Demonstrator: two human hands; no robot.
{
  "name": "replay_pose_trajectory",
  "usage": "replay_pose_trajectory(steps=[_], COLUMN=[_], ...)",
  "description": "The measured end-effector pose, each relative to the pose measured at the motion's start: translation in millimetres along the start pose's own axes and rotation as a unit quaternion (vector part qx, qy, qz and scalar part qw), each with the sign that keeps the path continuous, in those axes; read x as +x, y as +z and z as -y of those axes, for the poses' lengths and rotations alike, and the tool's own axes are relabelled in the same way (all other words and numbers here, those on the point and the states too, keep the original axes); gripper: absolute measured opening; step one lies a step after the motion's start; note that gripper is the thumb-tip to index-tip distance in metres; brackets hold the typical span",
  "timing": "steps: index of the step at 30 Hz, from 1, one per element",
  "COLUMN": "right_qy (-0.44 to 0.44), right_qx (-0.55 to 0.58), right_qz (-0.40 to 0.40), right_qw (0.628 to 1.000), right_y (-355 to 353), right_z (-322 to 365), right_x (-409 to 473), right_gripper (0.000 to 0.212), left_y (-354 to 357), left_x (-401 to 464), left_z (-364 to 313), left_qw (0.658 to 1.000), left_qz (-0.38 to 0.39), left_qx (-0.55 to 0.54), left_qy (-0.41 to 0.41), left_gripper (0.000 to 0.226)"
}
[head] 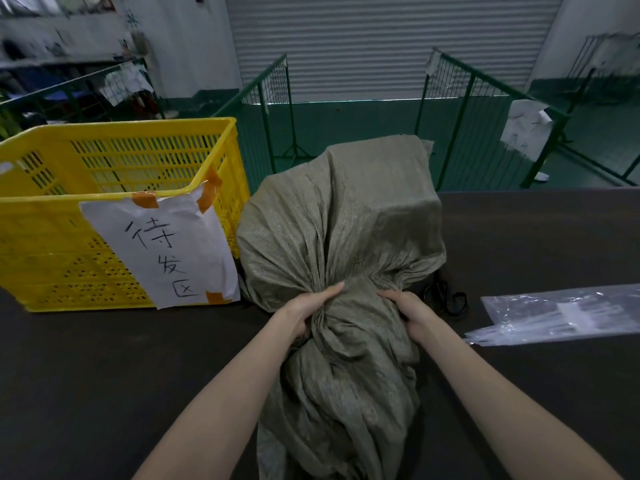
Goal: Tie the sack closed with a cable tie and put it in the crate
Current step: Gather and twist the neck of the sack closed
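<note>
Far left on the dark table (104, 368) sits a yellow slotted crate (114, 174), with a white paper sign (162, 247) stuck to its near wall by orange tape and handwritten characters on it. Just right of the crate, pretty much touching it, is the grey-green woven sack (346, 216), bulging at the far end and lying toward the camera. The left hand (304, 313) has its fingers curled round the bunched neck from the left, thumb laid over the top. The right hand (405, 311) grips the same neck from the right. The loose mouth of the sack spills down near the camera between both forearms. Right of the sack there's something black and loopy (446, 299), too dark to identify. Far right lies a clear plastic bag (561, 317) holding pale strips.
</note>
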State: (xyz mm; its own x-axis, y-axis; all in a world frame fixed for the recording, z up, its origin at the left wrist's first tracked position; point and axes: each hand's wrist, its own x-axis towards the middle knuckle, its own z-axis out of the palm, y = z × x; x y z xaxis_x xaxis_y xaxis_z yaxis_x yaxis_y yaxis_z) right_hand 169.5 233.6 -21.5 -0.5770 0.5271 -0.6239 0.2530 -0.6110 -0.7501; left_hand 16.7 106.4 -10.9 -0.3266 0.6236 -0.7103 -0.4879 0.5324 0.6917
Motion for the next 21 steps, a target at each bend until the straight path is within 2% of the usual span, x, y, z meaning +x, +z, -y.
replay_pose_trajectory(steps=[3, 7, 12, 14, 17, 19, 21], right_qy=[-0.005, 0.028, 0.062, 0.077, 0.113, 0.137, 0.149], right_qx=[0.001, -0.023, -0.073, -0.095, -0.23, -0.325, -0.373], right_qz=[0.004, 0.024, 0.074, 0.096, 0.094, 0.091, 0.092], right_qw=[1.0, 0.999, 0.993, 0.988, 0.962, 0.931, 0.911], right_y=[3.4, 2.6, -13.2, -21.6, -31.2, -34.6, -33.5], right_z=[-2.9, -6.3, -6.5, -6.1, -0.9, 5.3, 12.4], right_x=[-0.2, -2.4, -7.0, -11.5, -21.0, -26.9, -33.1], right_gripper=[0.031, 0.033, 0.05, 0.048, 0.052, 0.059, 0.053], left_y=[-0.7, 2.0, 6.8, 8.6, 11.5, 13.0, 12.7], left_x=[2.3, 5.8, 6.5, 6.6, 5.6, 7.1, 6.9], left_z=[1.3, 4.1, 4.4, 3.8, 3.1, 4.3, 4.7], left_qw=[1.0, 0.999, 0.995, 0.992, 0.989, 0.989, 0.99], left_qz=[-0.008, -0.03, -0.033, -0.039, -0.042, -0.044, -0.038], left_qx=[0.017, -0.027, -0.085, -0.1, -0.123, -0.128, -0.117], left_qy=[-0.019, 0.01, 0.05, 0.058, 0.066, 0.066, 0.063], left_gripper=[0.062, 0.043, 0.022, 0.014, 0.013, 0.021, 0.03])
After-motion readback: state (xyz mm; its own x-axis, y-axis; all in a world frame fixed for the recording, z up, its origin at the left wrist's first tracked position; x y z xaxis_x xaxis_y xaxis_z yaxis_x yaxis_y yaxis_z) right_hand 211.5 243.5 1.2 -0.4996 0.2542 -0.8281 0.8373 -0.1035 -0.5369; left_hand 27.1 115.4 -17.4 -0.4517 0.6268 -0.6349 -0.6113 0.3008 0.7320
